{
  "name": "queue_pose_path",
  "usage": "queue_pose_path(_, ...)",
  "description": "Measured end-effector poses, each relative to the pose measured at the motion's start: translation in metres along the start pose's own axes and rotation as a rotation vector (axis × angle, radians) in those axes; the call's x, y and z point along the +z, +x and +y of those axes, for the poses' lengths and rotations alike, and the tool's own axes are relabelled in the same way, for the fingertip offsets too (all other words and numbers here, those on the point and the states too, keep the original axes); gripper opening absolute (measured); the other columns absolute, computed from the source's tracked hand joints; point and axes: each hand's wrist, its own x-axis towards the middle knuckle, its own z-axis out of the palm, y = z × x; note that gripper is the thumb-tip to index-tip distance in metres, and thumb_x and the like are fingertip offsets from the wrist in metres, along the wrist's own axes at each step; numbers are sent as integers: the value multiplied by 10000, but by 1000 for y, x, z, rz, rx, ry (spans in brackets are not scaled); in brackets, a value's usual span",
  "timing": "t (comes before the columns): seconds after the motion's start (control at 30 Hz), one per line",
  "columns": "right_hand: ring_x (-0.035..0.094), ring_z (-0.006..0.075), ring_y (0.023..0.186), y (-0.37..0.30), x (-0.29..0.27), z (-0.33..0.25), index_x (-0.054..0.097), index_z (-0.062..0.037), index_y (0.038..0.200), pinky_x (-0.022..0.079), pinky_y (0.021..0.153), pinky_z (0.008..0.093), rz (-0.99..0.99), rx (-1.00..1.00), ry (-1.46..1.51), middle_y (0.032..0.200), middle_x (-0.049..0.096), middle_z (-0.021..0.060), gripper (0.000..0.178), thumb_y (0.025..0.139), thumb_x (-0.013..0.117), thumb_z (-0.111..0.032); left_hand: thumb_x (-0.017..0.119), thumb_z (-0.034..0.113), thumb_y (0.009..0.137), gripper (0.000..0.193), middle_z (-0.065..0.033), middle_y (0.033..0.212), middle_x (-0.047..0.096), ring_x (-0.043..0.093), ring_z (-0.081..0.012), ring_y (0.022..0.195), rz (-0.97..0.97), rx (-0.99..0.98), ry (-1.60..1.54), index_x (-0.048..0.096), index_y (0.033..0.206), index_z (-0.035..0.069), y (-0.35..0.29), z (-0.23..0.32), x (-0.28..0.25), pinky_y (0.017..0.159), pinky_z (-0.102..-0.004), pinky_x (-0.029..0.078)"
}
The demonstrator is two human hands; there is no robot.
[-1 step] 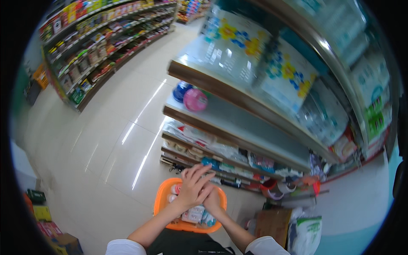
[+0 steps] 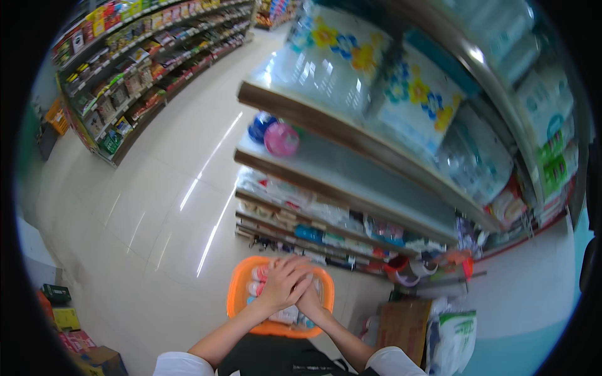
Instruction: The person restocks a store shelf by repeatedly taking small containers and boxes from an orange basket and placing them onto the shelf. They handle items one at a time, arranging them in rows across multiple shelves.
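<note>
My left hand [image 2: 282, 283] lies across my right hand [image 2: 307, 299], its fingers bent and closed over it. The fingers of my right hand are mostly hidden beneath. Whether anything small lies between the palms cannot be seen. Both hands are above an orange plastic basket [image 2: 236, 294] close to my body. Inside the basket are white containers with red marks [image 2: 254, 288] at the left and a pale box [image 2: 287, 315] near the front. My hands and wrists cover much of the basket's middle.
Store shelving [image 2: 351, 169] rises ahead and to the right, holding large clear packs, a pink ball [image 2: 281, 138] and a blue ball. Another stocked shelf [image 2: 135, 72] is far left across the tiled floor [image 2: 169, 188]. A cardboard box [image 2: 402, 326] and white bag [image 2: 454, 341] stand at right.
The fingers of my left hand, stretched and fanned before, are now bent closer over my right hand. The shelves have shifted slightly left in view.
</note>
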Motion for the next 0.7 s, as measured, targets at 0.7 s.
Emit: queue_pose_path(0.7, 669, 328, 996, -177, 4, 59, 686, -61, 1054, 540, 832, 451, -395, 175, -243, 1052, 705, 135, 269, 911, 650, -286, 707, 288, 880, 333, -101, 1115, 679, 646, -312, 997, -531, -165, -740, 696, 1094, 34, -38, 119, -24, 879, -410, 510)
